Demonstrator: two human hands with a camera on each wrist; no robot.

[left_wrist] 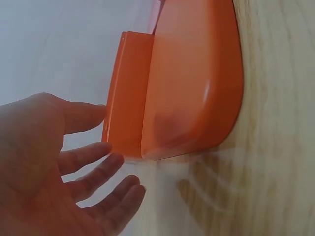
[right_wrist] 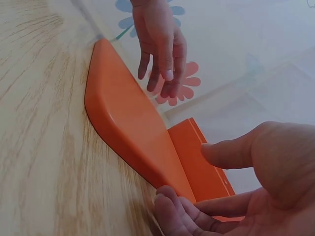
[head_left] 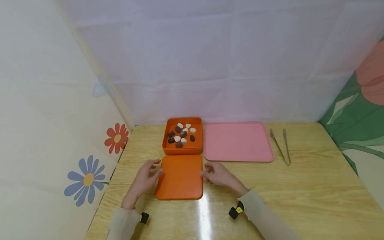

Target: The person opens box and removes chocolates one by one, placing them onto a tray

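Observation:
An orange lid-like square piece (head_left: pixel 180 177) lies flat on the table, its far edge against the front of an orange box (head_left: pixel 183 151). Black and white stones (head_left: pixel 183 134) lie scattered inside that box. Beside the square piece's left edge is my left hand (head_left: pixel 145 178); in the left wrist view its fingers are spread and relaxed, apart from the piece. My right hand (head_left: pixel 220 174) is at the right edge, thumb extended and fingers loosely bent. In the right wrist view its fingertips (right_wrist: pixel 167 211) are close to the piece's edge; whether they touch I cannot tell.
A pink tray (head_left: pixel 238 141) lies right of the box, bare on top. Farther right, metal tongs (head_left: pixel 282 148) rest spread on the wooden table (head_left: pixel 315 186). A pale cloth wall (head_left: pixel 210 66) stands behind, and a flowered wall (head_left: pixel 60 133) on the left.

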